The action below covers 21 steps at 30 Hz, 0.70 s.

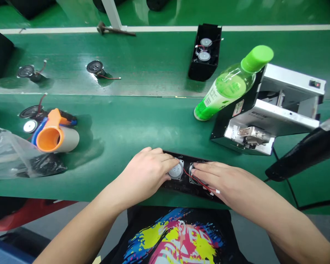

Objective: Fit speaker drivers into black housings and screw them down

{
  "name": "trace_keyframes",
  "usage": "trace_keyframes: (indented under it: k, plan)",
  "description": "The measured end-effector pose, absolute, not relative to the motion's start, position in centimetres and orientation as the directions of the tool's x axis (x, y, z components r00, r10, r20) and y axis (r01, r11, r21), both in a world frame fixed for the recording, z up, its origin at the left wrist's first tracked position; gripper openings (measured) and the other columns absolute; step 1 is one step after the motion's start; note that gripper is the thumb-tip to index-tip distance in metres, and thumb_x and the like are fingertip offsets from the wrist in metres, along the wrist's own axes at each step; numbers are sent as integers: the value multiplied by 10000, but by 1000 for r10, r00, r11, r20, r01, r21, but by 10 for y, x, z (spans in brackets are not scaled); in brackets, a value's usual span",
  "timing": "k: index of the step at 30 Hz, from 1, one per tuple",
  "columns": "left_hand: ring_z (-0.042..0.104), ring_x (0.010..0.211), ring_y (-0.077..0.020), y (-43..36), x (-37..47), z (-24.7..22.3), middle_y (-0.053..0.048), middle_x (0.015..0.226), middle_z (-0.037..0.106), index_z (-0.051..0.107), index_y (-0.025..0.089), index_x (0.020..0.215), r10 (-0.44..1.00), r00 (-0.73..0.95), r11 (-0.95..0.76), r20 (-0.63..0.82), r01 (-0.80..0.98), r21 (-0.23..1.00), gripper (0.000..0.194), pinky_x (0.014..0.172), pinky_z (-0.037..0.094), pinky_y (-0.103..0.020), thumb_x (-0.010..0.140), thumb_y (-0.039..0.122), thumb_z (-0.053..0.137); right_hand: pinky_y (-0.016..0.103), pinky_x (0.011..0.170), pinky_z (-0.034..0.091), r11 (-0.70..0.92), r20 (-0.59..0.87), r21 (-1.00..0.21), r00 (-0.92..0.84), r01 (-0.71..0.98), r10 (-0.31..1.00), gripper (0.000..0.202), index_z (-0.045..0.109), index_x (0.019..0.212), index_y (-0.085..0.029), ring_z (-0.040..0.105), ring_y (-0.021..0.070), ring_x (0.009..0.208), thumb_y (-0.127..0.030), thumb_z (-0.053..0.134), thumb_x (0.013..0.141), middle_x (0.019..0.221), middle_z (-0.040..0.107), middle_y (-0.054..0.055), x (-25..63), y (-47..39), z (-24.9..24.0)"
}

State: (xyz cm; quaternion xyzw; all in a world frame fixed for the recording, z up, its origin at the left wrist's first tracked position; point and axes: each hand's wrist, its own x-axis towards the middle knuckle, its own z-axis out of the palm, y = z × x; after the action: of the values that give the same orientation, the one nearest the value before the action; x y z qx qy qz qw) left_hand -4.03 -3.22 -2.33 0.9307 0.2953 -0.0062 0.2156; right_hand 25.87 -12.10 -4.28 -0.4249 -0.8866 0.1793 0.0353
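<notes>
A long black panel (pixel 181 184) lies near the table's front edge with two round speakers set in it. My left hand (pixel 147 172) has its fingers closed around the rim of the left speaker (pixel 176 171), thumb at the near side. My right hand (pixel 220 179) rests over the right speaker (pixel 191 172), with its fingers close together on it and partly covering it. Red wires (pixel 199 181) with white connectors run from the speakers, passing beneath my right fingertips.
A green bottle (pixel 225 91) leans by a metal machine (pixel 264 113) at the right, beside a black padded arm (pixel 305 146). Left are an orange tape dispenser (pixel 68 138), plastic bag (pixel 13 154) and loose speakers (pixel 95 67). Behind stands a black box (pixel 199 70).
</notes>
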Motion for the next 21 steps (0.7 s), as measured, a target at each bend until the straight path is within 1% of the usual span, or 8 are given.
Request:
trace_keyframes:
  k: [4, 8, 11, 17, 21]
  plan:
    - [712, 1151, -271, -33, -36, -19, -28, 1315, 797, 658, 254, 1452, 547, 824, -749, -148, 561, 353, 499, 913, 488, -440, 981, 257, 824, 497, 1093, 702, 595, -75, -349, -655, 724, 752, 650, 549, 1530, -261, 704, 260, 1367, -50, 635, 920, 1569, 667, 12, 261, -120, -44]
    - [723, 1122, -272, -32, -35, -20, -38, 1290, 809, 683, 247, 1428, 543, 826, -757, -150, 559, 338, 459, 880, 490, -426, 989, 265, 817, 488, 1094, 700, 603, -47, -359, -659, 712, 751, 601, 563, 1510, -259, 722, 239, 1353, -42, 569, 950, 1555, 679, 16, 262, -119, -46]
    - [725, 1105, -275, -31, -34, -22, -35, 1297, 815, 689, 248, 1419, 545, 825, -758, -149, 561, 333, 463, 872, 488, -425, 978, 253, 829, 477, 1112, 690, 611, -18, -367, -662, 701, 749, 563, 564, 1502, -258, 721, 220, 1356, -47, 532, 981, 1550, 683, 20, 260, -118, -47]
    - [727, 1108, -279, -31, -33, -21, -28, 1313, 815, 688, 254, 1411, 543, 824, -751, -162, 562, 346, 492, 867, 482, -426, 951, 241, 861, 457, 1083, 701, 614, 9, -370, -659, 697, 752, 476, 584, 1462, -265, 740, 216, 1320, -82, 514, 1027, 1519, 705, 21, 258, -117, -47]
    - [721, 1071, -278, -33, -32, -20, -7, 1286, 822, 697, 262, 1397, 550, 819, -758, -166, 572, 313, 471, 844, 481, -439, 953, 237, 854, 462, 1087, 700, 610, 14, -376, -654, 698, 756, 453, 598, 1457, -250, 738, 228, 1317, -99, 529, 1035, 1507, 711, 30, 257, -118, -45]
